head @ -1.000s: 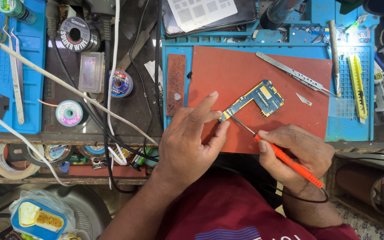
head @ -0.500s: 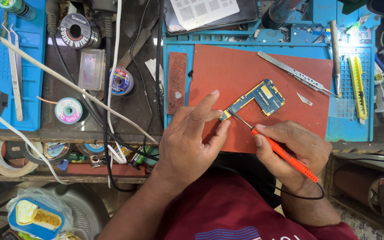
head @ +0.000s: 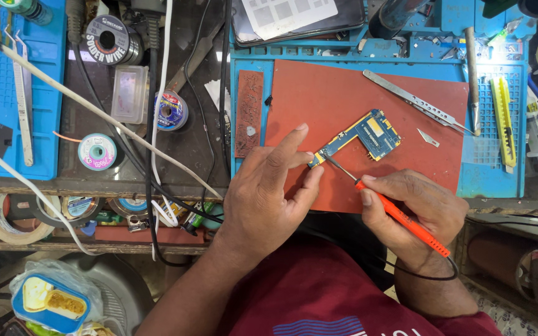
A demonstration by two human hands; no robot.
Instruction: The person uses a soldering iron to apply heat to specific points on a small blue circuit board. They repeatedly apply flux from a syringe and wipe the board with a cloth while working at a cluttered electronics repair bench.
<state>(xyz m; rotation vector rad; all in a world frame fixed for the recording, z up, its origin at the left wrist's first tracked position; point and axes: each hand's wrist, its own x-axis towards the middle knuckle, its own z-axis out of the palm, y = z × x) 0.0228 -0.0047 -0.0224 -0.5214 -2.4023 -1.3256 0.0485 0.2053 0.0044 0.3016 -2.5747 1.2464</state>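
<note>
A small blue circuit board (head: 363, 137) with gold contacts lies on a red-brown mat (head: 344, 93). My left hand (head: 266, 190) rests beside it, forefinger and thumb pinching the board's lower left end. My right hand (head: 415, 214) grips an orange-handled soldering iron (head: 400, 214) like a pen. Its thin metal tip touches the board's lower left end, close to my left fingertips. A black cord runs from the iron's rear under my right wrist.
Metal tweezers (head: 415, 102) and a small blade (head: 428, 138) lie on the mat's right part. A yellow cutter (head: 503, 118) sits on the blue mat (head: 487, 168). Solder wire spools (head: 108, 38), tape rolls (head: 7, 214), cables and another pair of tweezers (head: 23, 106) crowd the left bench.
My right hand and the iron have shifted slightly left and up, keeping the tip on the board's end. My left hand holds the board as before.
</note>
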